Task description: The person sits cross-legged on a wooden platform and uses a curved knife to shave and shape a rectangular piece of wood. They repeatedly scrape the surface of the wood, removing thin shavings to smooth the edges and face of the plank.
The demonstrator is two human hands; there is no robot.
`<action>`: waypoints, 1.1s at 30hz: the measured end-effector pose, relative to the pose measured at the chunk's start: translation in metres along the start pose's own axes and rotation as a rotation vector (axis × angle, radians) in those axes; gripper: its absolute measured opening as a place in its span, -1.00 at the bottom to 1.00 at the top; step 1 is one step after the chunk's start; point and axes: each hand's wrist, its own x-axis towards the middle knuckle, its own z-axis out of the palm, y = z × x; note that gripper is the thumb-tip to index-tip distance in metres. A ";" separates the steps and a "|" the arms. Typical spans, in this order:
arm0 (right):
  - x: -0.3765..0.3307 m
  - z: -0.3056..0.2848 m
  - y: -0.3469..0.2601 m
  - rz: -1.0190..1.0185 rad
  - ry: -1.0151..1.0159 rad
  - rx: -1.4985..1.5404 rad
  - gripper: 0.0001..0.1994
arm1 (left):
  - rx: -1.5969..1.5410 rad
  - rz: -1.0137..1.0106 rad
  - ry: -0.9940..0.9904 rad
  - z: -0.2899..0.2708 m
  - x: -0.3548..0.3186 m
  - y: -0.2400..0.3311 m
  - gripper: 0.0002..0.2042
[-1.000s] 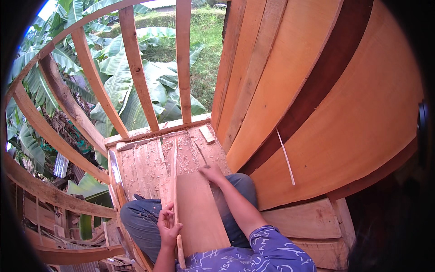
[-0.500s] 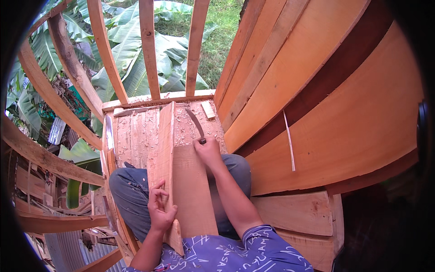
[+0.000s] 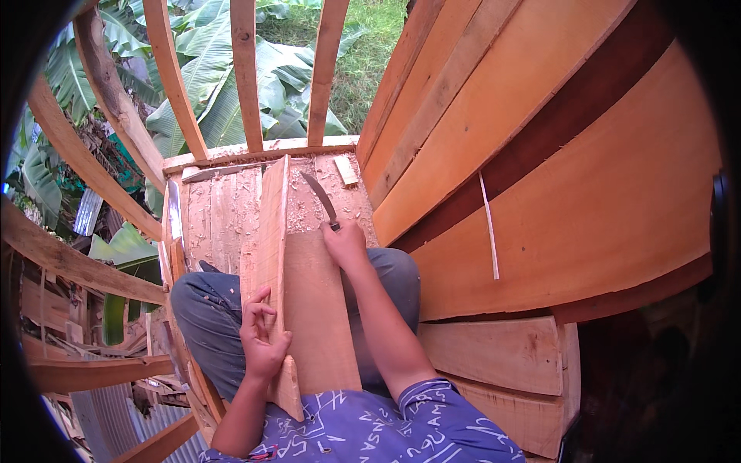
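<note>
A long, pale wooden plank [image 3: 264,231] lies lengthwise before me, its near end close to my shirt. My left hand [image 3: 262,339] is closed on the near part of that plank, thumb at the right edge and fingers bent over its face. In my right hand [image 3: 346,243] is a knife [image 3: 320,196] with a curved blade, held by its dark handle. The blade points away from me and slightly left, apart from the plank's right edge. Beneath, across my lap, rests a wider flat board [image 3: 318,309], with my right forearm over its right side.
Wood shavings litter the plank floor [image 3: 224,224]. A small wood block [image 3: 346,170] lies at the far end. Curved ribs [image 3: 247,77] rise ahead and left, with banana leaves beyond. Broad side planks [image 3: 571,201] wall the right. A thin pale strip [image 3: 489,224] hangs there.
The whole view has shifted slightly. The knife tip leans a little more to the left, while both hands keep their grips.
</note>
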 end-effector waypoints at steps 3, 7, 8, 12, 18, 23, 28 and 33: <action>0.008 0.006 0.017 0.006 0.036 0.114 -0.70 | 0.042 -0.030 0.017 0.006 0.005 0.002 -0.63; 0.015 0.015 0.055 0.015 0.106 0.265 -0.69 | 0.173 -0.014 0.005 0.017 0.010 0.005 -0.67; 0.008 0.008 0.045 0.061 0.073 0.305 -0.66 | 0.190 -0.014 0.013 0.017 0.011 0.006 -0.67; -0.024 -0.018 0.015 0.227 -0.147 0.612 -0.54 | 0.180 -0.019 0.020 0.014 0.009 0.004 -0.67; -0.077 -0.025 0.012 0.055 -0.404 0.418 -0.48 | 0.296 -0.030 -0.060 0.011 0.010 0.007 -0.64; -0.095 -0.041 -0.008 -0.034 -0.422 -0.040 -0.45 | 0.187 -0.028 0.020 0.014 0.013 0.005 -0.69; -0.088 -0.047 -0.015 -0.138 -0.386 -0.416 -0.36 | 0.189 -0.029 0.017 0.017 0.013 0.006 -0.72; -0.063 -0.060 -0.014 -0.204 -0.242 -0.616 -0.33 | 0.387 0.031 -0.037 0.016 0.012 0.006 -0.73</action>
